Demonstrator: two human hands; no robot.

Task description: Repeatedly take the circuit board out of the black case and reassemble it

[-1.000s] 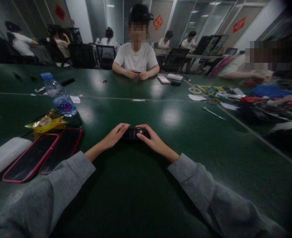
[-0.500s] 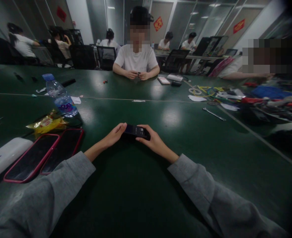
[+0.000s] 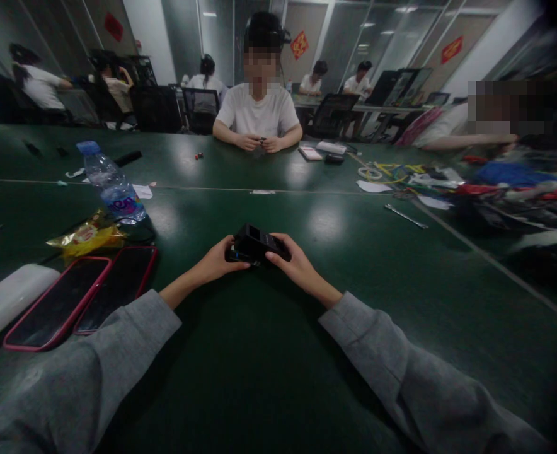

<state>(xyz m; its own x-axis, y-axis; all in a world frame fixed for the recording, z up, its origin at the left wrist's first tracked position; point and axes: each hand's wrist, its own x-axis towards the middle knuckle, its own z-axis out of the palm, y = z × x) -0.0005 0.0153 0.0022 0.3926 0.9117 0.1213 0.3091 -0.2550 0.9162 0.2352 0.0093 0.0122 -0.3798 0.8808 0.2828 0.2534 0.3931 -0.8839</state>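
Observation:
A small black device (image 3: 256,243) with a little screen is held just above the green table (image 3: 269,353), tilted up on one edge. My left hand (image 3: 218,261) grips its left end with fingers curled under it. My right hand (image 3: 293,263) holds its right end, fingers wrapped over the top. Both arms wear grey sleeves.
Two phones in red cases (image 3: 82,293) and a white box (image 3: 4,302) lie at my left, with a yellow snack bag (image 3: 87,234) and a water bottle (image 3: 111,183) beyond. A wrench (image 3: 405,215) and a clutter of parts lie at the right. A person in a white shirt (image 3: 258,113) sits opposite.
The black device went from lying flat on the table to being lifted and tilted up between both hands. My fingers closed further round its ends.

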